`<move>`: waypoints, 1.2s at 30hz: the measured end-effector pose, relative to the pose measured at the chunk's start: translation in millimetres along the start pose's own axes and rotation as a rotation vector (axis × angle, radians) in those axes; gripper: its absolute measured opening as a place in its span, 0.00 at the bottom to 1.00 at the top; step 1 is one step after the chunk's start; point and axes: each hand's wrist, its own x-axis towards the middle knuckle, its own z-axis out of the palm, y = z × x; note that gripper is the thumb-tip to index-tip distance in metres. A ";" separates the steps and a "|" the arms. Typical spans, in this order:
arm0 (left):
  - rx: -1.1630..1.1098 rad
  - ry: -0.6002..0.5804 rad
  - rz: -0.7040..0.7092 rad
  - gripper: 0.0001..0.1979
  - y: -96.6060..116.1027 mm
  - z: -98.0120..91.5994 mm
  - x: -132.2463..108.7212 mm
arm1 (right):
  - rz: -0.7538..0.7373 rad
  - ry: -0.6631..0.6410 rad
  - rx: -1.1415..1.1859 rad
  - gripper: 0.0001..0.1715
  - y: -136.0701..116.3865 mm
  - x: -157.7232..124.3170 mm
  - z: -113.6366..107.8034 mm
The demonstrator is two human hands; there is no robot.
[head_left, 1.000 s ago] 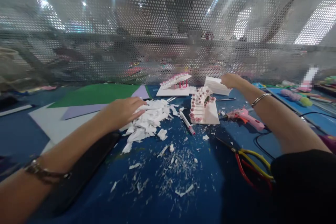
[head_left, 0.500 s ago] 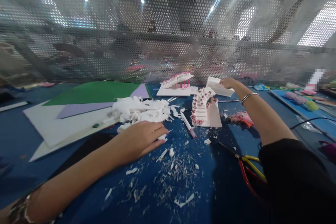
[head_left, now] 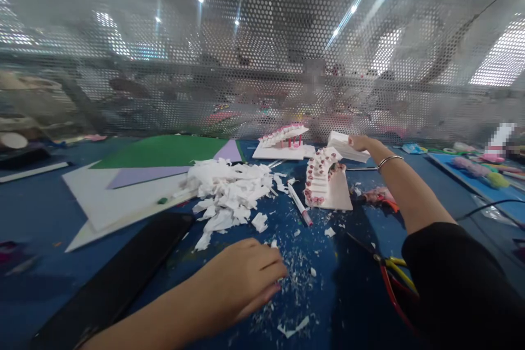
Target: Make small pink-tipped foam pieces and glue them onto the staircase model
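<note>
My left hand [head_left: 250, 279] hovers low over the blue table, fingers bent and thumb apart from them, among tiny white crumbs. Nothing clear shows in it, though its palm is hidden. Just beyond lies a heap of torn white paper scraps [head_left: 233, 188]. My right hand [head_left: 359, 143] reaches far forward, its fingers closed on the edge of a white folded sheet [head_left: 342, 142]. Close to that sheet stands a small curved white staircase model [head_left: 328, 186] with reddish dabs along its steps. A white marker pen [head_left: 300, 205] lies left of it.
Red-and-yellow-handled scissors [head_left: 381, 262] lie by my right sleeve. Behind is another stair model [head_left: 283, 142] on pink posts. Green sheet [head_left: 164, 150] and white boards [head_left: 94, 202] lie left, beside a long black object [head_left: 118, 268]. A perforated metal screen [head_left: 262, 65] bounds the back.
My left hand has moved from the scrap heap toward me and right, its fingers more bent. Some scraps are spread nearer. My right hand keeps its hold on the sheet. The view has shifted slightly.
</note>
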 end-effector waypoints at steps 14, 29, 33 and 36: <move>-0.108 0.051 -0.030 0.09 1.6 7.3 -0.5 | 0.088 0.124 0.028 0.19 15.4 -3.1 -18.0; -0.219 0.042 -0.102 0.10 -3.1 7.9 1.5 | 0.119 0.585 0.140 0.15 20.5 -41.7 -92.7; -0.241 0.115 -0.117 0.11 -3.7 10.6 -0.8 | 0.133 0.724 0.162 0.20 10.7 -64.2 -114.6; -0.270 0.179 -0.165 0.13 -3.1 10.4 -2.6 | 0.082 0.775 0.167 0.20 -3.8 -91.0 -127.5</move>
